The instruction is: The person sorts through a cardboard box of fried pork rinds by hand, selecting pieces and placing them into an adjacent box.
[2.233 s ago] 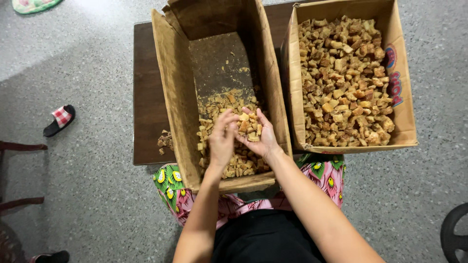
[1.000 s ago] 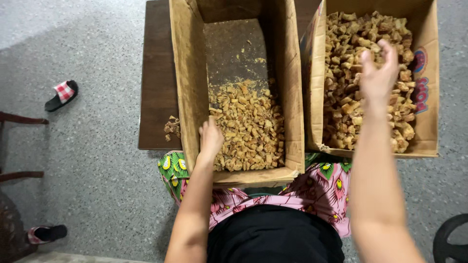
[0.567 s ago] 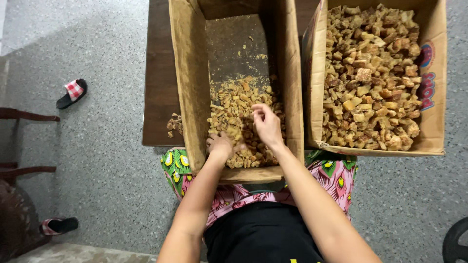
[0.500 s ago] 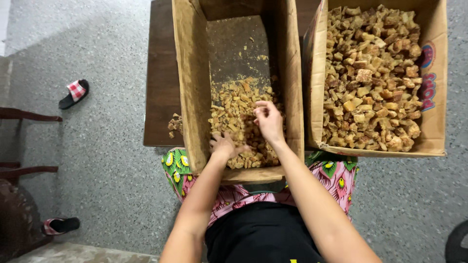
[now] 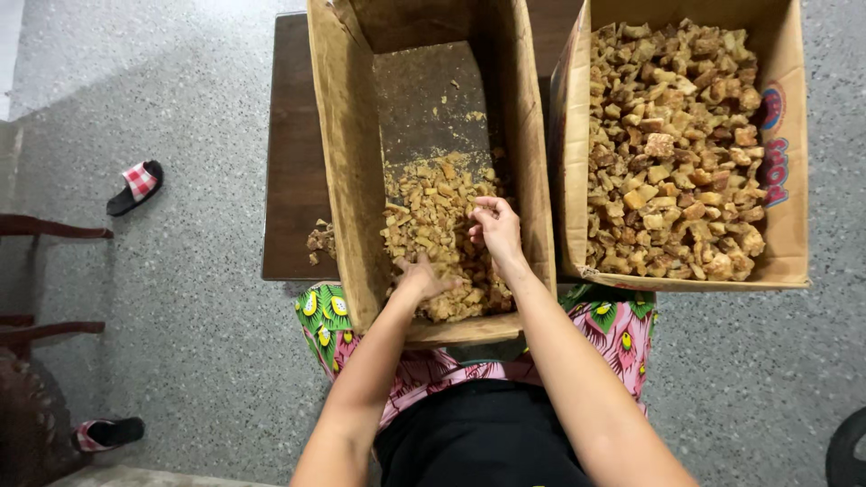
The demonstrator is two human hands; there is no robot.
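Both of my hands are inside a tall cardboard box that rests on my lap and a low table. Its near half holds a heap of small tan-brown chunks. My left hand lies spread on the chunks near the box's front wall. My right hand hovers over the heap with fingers curled, pinching a small piece. To the right stands a second cardboard box, filled with larger brown chunks.
A dark wooden table carries both boxes; a few loose chunks lie on it left of the box. On the speckled floor lie a red-checked sandal and another. Dark wooden furniture stands at the left.
My right hand came back from the right box into the left box and now pinches among the small chunks. My left hand stayed on the heap near the front wall.
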